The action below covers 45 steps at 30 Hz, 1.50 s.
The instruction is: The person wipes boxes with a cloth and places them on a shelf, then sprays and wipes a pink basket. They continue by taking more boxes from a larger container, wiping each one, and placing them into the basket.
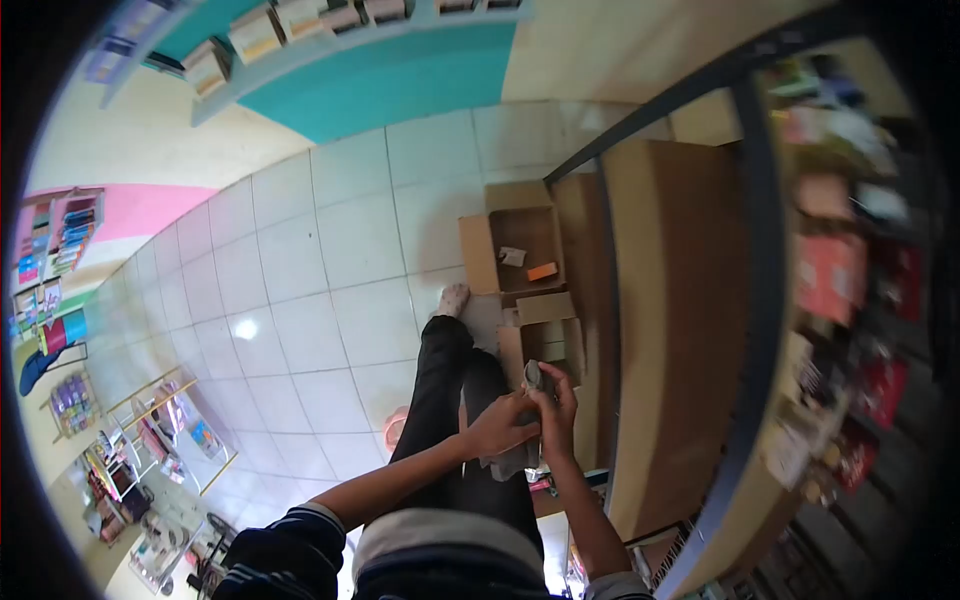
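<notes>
1. The person stands on the tiled floor (300, 260), and both hands meet in front of the black trousers (450, 400).
2. The right hand (556, 410) is closed around a small grey object (534, 376), which sticks out above the fingers.
3. The left hand (497, 425) is curled and touches the same object from the side.
4. Just beyond the hands, two open cardboard boxes (520, 250) lie on the floor beside a brown shelf (680, 300).
</notes>
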{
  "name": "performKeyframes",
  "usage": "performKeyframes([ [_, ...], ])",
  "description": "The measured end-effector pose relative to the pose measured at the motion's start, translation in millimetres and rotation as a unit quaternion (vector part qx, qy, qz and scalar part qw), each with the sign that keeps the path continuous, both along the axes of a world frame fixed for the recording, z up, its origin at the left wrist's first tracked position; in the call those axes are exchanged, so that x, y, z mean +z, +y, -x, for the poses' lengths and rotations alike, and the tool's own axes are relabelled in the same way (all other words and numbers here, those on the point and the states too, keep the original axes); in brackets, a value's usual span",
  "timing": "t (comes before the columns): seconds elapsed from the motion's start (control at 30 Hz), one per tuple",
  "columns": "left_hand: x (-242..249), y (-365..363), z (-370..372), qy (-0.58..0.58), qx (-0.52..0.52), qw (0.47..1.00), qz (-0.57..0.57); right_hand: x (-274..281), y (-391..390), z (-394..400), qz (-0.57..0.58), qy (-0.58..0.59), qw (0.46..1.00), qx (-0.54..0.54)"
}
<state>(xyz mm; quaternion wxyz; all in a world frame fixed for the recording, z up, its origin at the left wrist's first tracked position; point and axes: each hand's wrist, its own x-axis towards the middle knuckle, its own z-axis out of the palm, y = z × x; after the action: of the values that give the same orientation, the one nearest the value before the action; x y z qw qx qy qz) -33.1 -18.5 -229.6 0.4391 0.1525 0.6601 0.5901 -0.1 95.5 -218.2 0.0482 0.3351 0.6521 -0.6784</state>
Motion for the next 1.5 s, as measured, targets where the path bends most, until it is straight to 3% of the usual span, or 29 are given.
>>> performKeyframes([
  [0.07, -69, -2, 5, 0.004, -0.078, 0.996, 0.043, -84, 12, 12, 0.146, -0.151, 0.971, -0.111],
  [0.17, -176, -2, 35, -0.010, -0.092, 0.995, 0.042, -234, 43, 23, 0.271, -0.151, 0.932, -0.187],
  [0.2, -207, -1, 56, -0.038, -0.109, 0.992, 0.051, -267, 57, 35, 0.272, -0.238, 0.907, -0.218],
  [0.27, -264, 6, 93, 0.040, -0.107, 0.979, 0.167, -335, 90, 62, 0.209, -0.285, 0.929, -0.112],
  [0.3, -306, 10, 105, 0.111, -0.146, 0.956, 0.231, -351, 94, 88, 0.071, -0.305, 0.949, 0.045],
  [0.33, -347, 12, 114, 0.180, -0.183, 0.922, 0.291, -371, 97, 109, -0.067, -0.310, 0.926, 0.206],
  [0.37, -376, 15, 126, 0.193, -0.170, 0.922, 0.291, -415, 105, 108, -0.282, -0.249, 0.869, 0.322],
  [0.4, -397, 20, 136, 0.206, -0.158, 0.921, 0.289, -453, 113, 100, -0.476, -0.169, 0.755, 0.418],
  [0.47, -448, 37, 141, 0.302, -0.179, 0.884, 0.309, -462, 113, 125, -0.477, -0.236, 0.703, 0.472],
  [0.5, -474, 45, 138, 0.298, -0.187, 0.885, 0.306, -474, 116, 131, -0.471, -0.244, 0.705, 0.471],
  [0.57, -519, 59, 129, 0.451, -0.184, 0.791, 0.370, -500, 121, 136, -0.501, -0.240, 0.674, 0.487],
  [0.6, -530, 67, 128, 0.447, -0.189, 0.792, 0.371, -518, 125, 131, -0.497, -0.242, 0.676, 0.488],
  [0.67, -550, 84, 131, 0.478, -0.209, 0.750, 0.406, -547, 134, 124, -0.529, -0.242, 0.614, 0.534],
  [0.8, -596, 101, 139, 0.487, -0.218, 0.729, 0.429, -560, 140, 120, -0.539, -0.225, 0.615, 0.530],
  [0.87, -596, 101, 151, 0.468, -0.274, 0.728, 0.420, -549, 141, 123, -0.511, -0.180, 0.699, 0.468],
  [0.9, -584, 98, 157, 0.464, -0.273, 0.730, 0.421, -544, 142, 122, -0.510, -0.180, 0.697, 0.471],
  [0.97, -551, 85, 167, 0.335, -0.145, 0.860, 0.356, -527, 145, 116, -0.343, -0.186, 0.850, 0.355],
  [1.0, -541, 77, 168, 0.333, -0.144, 0.860, 0.359, -512, 144, 112, -0.341, -0.186, 0.849, 0.358],
  [1.07, -514, 63, 188, 0.177, 0.000, 0.954, 0.240, -468, 143, 108, -0.135, -0.210, 0.943, 0.222],
  [1.1, -490, 56, 195, 0.189, 0.006, 0.952, 0.239, -451, 143, 103, -0.080, -0.187, 0.960, 0.191],
  [1.13, -462, 45, 196, -0.009, 0.082, 0.987, 0.139, -426, 138, 102, -0.026, -0.160, 0.973, 0.161],
  [1.17, -430, 34, 198, -0.204, 0.148, 0.967, 0.027, -394, 136, 101, 0.022, -0.170, 0.973, 0.153],
  [1.23, -369, 14, 188, -0.265, 0.218, 0.939, -0.041, -319, 121, 105, 0.097, -0.172, 0.971, 0.135],
  [1.27, -325, 9, 184, -0.253, 0.220, 0.941, 0.040, -285, 114, 103, 0.124, -0.166, 0.970, 0.125],
  [1.33, -249, -1, 170, -0.244, 0.236, 0.939, 0.047, -223, 103, 86, 0.144, -0.173, 0.968, 0.114],
  [1.43, -153, -24, 136, -0.265, 0.298, 0.915, -0.060, -102, 77, 62, 0.213, -0.138, 0.960, 0.118],
  [1.5, -86, -35, 120, -0.294, 0.239, 0.922, -0.083, -24, 66, 33, 0.250, -0.107, 0.958, 0.093],
])
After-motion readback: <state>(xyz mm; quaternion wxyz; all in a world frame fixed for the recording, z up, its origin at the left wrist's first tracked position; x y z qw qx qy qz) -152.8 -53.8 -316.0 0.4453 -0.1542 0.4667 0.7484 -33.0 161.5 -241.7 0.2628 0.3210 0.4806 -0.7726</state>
